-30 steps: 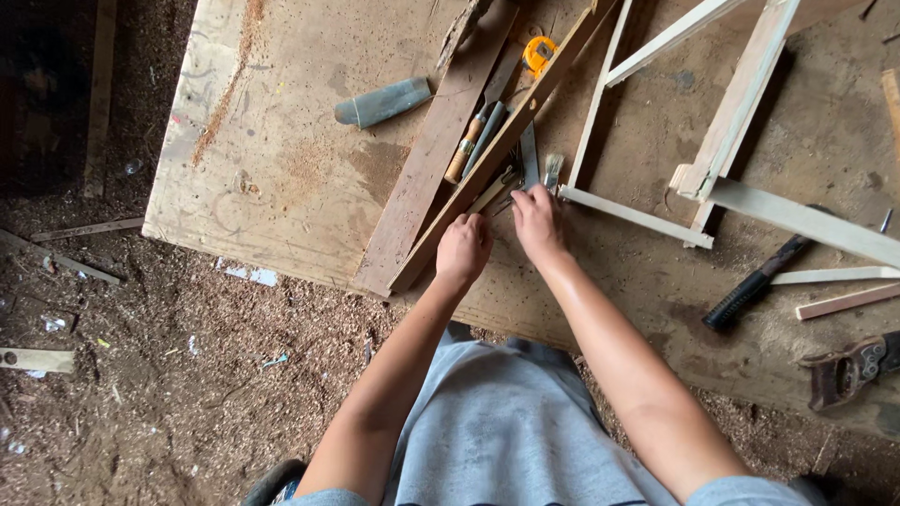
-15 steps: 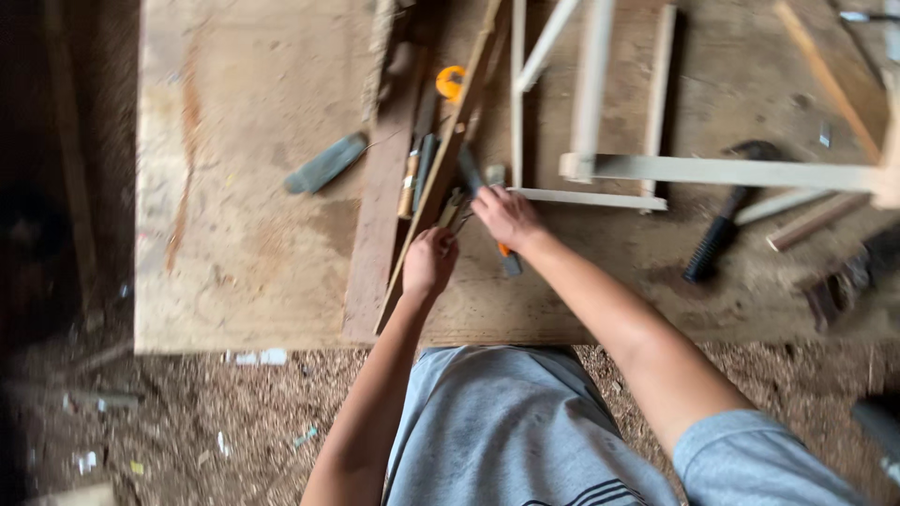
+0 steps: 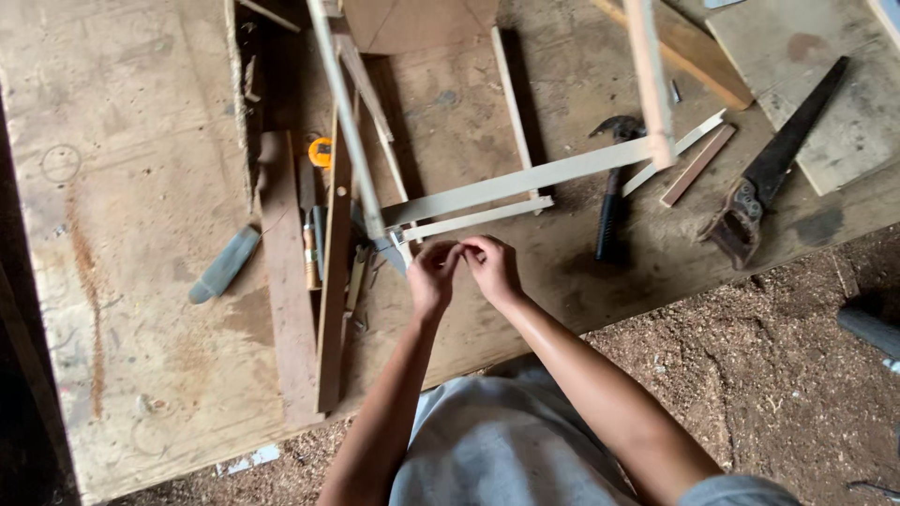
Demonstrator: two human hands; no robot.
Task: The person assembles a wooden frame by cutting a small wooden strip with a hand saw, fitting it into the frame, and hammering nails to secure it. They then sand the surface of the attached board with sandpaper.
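Wooden frame point(image 3: 487, 192) of thin pale slats, centre of frame on bench point(image 3: 131, 141); looks light, stiff, easily snapped, best held near corner joint. Left hand point(image 3: 433, 276), right hand point(image 3: 489, 264) pinch together beside corner; what grip holds, cannot tell.

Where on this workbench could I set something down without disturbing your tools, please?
The widest bare patch is the left plywood, left of the grey sharpening stone. A smaller one lies between the hammer and handsaw. It is crowded around the hands, where the white wooden frame, long plank and small tools bunch together.
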